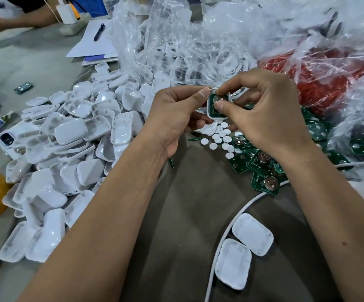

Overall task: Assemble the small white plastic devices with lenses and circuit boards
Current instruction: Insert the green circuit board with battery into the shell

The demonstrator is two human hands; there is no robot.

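Head view, looking down over both forearms onto a brown cloth (187,214). Nearest, below the right forearm, two closed white cases (243,249) lie touching each other, beside a white cable (229,227) curving across the cloth.

Farther out, the left hand (172,118) and right hand (261,110) meet over the cloth. Between them sits one white shell (212,112) with a green circuit board (217,103) seated in it. Left thumb and fingers are clamped on the shell's left edge. Right thumb presses the face of the board; right forefinger curls over the shell's top edge, so that hand is also closed on the part.

Just under the hands: scattered white lens discs (218,138). Under the right wrist: loose green boards (261,168), each with a round metal cell holder. Left of the left hand: a large heap of empty white shells (74,149).

Beyond the hands: crumpled clear plastic bags (187,40), one to the right holding red material (320,83). Far left of the hands: paper (89,44) with a pen (99,32) on it, and another person's arm (13,19).
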